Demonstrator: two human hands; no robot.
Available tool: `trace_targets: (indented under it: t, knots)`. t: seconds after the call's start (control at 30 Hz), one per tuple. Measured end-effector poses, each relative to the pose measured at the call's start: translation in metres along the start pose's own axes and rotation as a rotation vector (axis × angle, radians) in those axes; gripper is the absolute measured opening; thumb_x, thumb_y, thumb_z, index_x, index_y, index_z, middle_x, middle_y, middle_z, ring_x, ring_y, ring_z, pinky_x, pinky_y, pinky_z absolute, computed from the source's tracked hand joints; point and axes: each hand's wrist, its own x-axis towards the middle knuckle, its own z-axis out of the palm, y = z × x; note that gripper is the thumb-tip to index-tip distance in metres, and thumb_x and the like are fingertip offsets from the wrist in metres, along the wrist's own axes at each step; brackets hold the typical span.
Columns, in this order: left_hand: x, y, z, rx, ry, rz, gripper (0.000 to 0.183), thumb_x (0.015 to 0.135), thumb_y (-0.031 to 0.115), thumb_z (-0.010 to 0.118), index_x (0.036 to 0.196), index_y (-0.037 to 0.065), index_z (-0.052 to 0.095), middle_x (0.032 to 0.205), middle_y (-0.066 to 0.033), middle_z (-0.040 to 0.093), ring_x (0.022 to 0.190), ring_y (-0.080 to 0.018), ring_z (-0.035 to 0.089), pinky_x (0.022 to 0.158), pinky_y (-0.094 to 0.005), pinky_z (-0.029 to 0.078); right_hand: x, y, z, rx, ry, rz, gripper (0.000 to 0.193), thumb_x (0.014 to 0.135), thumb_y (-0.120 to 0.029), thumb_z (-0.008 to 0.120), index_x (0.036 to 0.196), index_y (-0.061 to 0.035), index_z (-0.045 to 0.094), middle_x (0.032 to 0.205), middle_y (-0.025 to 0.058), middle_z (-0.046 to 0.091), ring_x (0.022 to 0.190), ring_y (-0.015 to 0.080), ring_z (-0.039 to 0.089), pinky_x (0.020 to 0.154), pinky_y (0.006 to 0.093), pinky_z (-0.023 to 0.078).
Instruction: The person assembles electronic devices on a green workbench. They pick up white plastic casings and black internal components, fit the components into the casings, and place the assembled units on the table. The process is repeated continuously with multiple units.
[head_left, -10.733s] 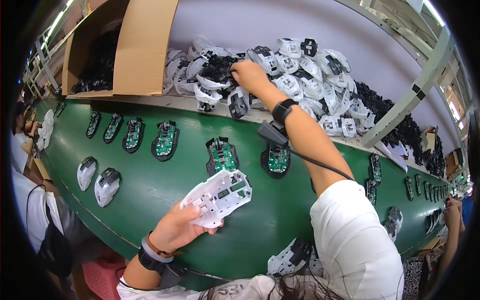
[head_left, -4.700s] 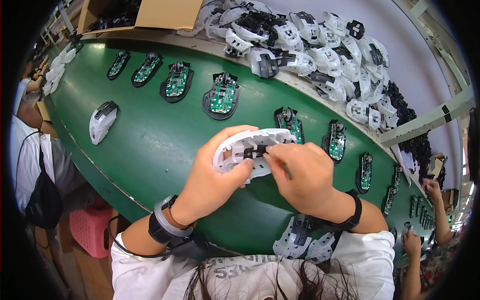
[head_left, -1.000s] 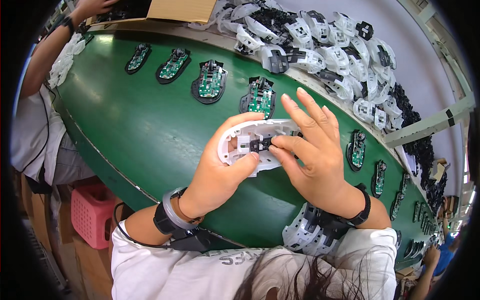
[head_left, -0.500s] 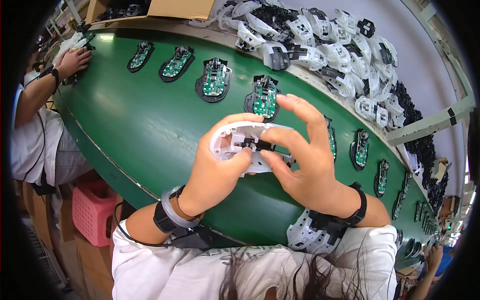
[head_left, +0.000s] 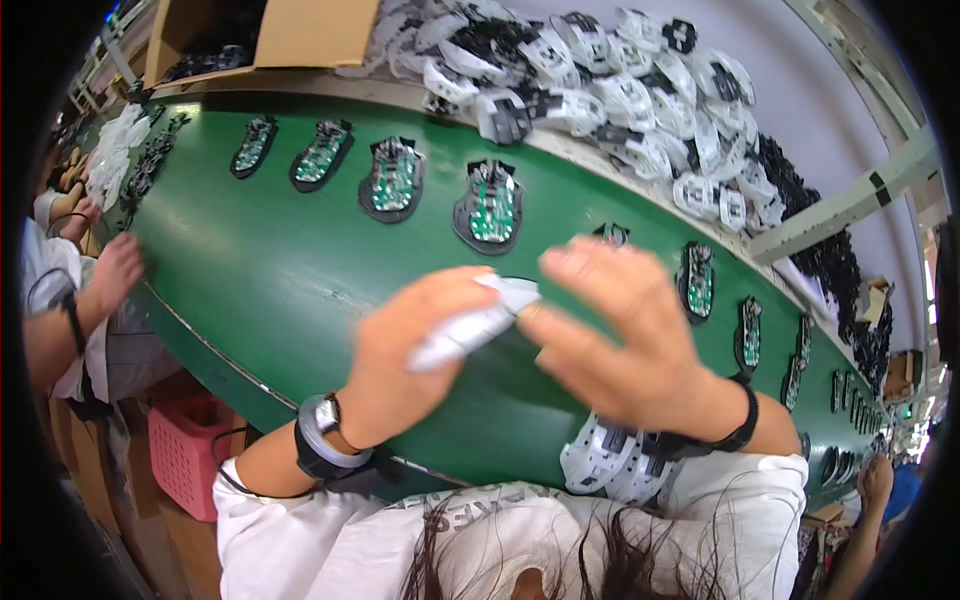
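Observation:
A white plastic computer mouse cover [head_left: 465, 332] is up off the green bench, its smooth outer side showing. My left hand [head_left: 392, 350] is closed round it, fingers over the far side. Motion blurs my right hand [head_left: 640, 350]; its fingers are spread apart, with one fingertip close to the cover's narrow end. Whether that fingertip touches cannot be made out. Beyond my hands, a mouse base with a green circuit board [head_left: 493, 212] lies on the bench. More white covers with black inner parts [head_left: 610, 460] rest by my right forearm.
Mouse bases with boards [head_left: 392, 185] run in a line along the green bench [head_left: 250, 260]. White covers [head_left: 600, 110] and black parts [head_left: 825, 250] are heaped on the far ledge, beside a cardboard box [head_left: 315, 35]. A pink basket [head_left: 185, 460] stands below left. A co-worker's hand [head_left: 118, 270] is at left.
The cover has been turned from its hollow inside to its outer side and tilted. My right hand has drawn back from its inside. The bases appear shifted left and down in view.

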Motion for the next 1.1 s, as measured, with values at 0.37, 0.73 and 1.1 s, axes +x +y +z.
trace_targets:
  t: [0.37,0.73,1.1]
  knots:
    - [0.028,0.013,0.005,0.072,-0.208,0.041,0.055,0.076,0.002,0.061,0.129,0.008,0.050,0.136,-0.0138,0.047,0.122,-0.0292,0.048,0.097,-0.0378,0.042,-0.057,0.203,0.005,-0.384,-0.147,0.327,0.058,0.075,-0.009,0.068,0.128,-0.0073,0.046,0.119,0.0162,0.055,0.109,0.0344,0.052,0.089,0.0425,0.045]
    - [0.000,-0.021,0.034,0.173,-0.503,0.097,0.049,0.074,-0.009,0.050,0.119,0.009,0.058,0.131,-0.0111,0.052,0.121,-0.0343,0.047,0.102,-0.0443,0.037,-0.051,0.229,0.051,-0.550,-0.171,0.363,0.050,0.078,-0.014,0.063,0.124,-0.0107,0.043,0.105,0.0118,0.056,0.090,0.0301,0.061,0.068,0.0411,0.052]
    - [0.010,-0.020,0.009,-0.061,-0.363,-0.100,0.046,0.080,0.001,0.061,0.124,0.010,0.055,0.135,-0.0110,0.048,0.121,-0.0261,0.049,0.093,-0.0345,0.044,-0.041,0.236,0.041,-0.513,0.411,0.727,0.012,0.086,-0.015,0.056,0.089,-0.0034,0.053,0.070,0.0177,0.061,0.063,0.0374,0.060,0.056,0.0464,0.047]
